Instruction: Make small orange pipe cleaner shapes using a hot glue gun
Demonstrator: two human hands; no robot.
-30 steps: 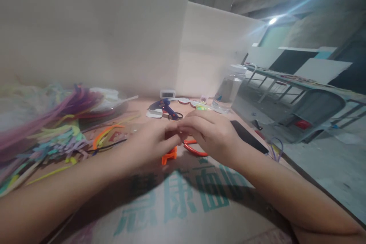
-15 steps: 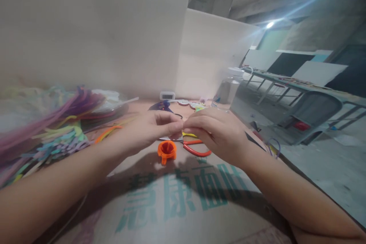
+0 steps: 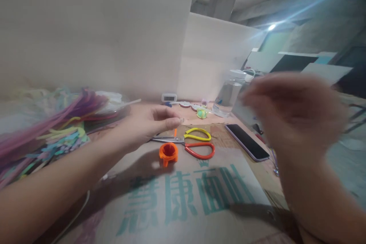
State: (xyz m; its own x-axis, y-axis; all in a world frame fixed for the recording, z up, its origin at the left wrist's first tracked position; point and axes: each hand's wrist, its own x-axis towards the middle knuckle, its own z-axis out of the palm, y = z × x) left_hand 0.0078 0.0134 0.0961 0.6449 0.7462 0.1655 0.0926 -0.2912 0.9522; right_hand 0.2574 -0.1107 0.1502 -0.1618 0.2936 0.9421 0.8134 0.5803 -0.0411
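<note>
My left hand [image 3: 158, 120] is closed in a pinch above the scissors; a tiny pale bit shows at its fingertips, too small to name. Beneath it lie scissors [image 3: 199, 150] with one yellow and one red handle, blades pointing left. Just in front of them stands a small orange cup-like piece [image 3: 168, 152] with short legs. A thin orange strip [image 3: 175, 132] shows by the blades, partly hidden by my fingers. My right hand [image 3: 297, 110] is raised at the right, away from the left one, and so smeared by motion that its fingers cannot be read.
Colourful fuzzy stems [image 3: 65, 137] are heaped at the left. A phone [image 3: 247, 143] lies at the right, below a clear jar [image 3: 228, 87]. Farther back are a small white digital display [image 3: 169, 98] and a yellow-green piece [image 3: 201, 113]. Cardboard with green lettering [image 3: 183, 213] covers the front.
My right hand has parted from the left and swung up to the right, uncovering the scissors' handles and the phone. My left hand stays nearly in place, still pinching. The dark blue item behind it is mostly gone from sight.
</note>
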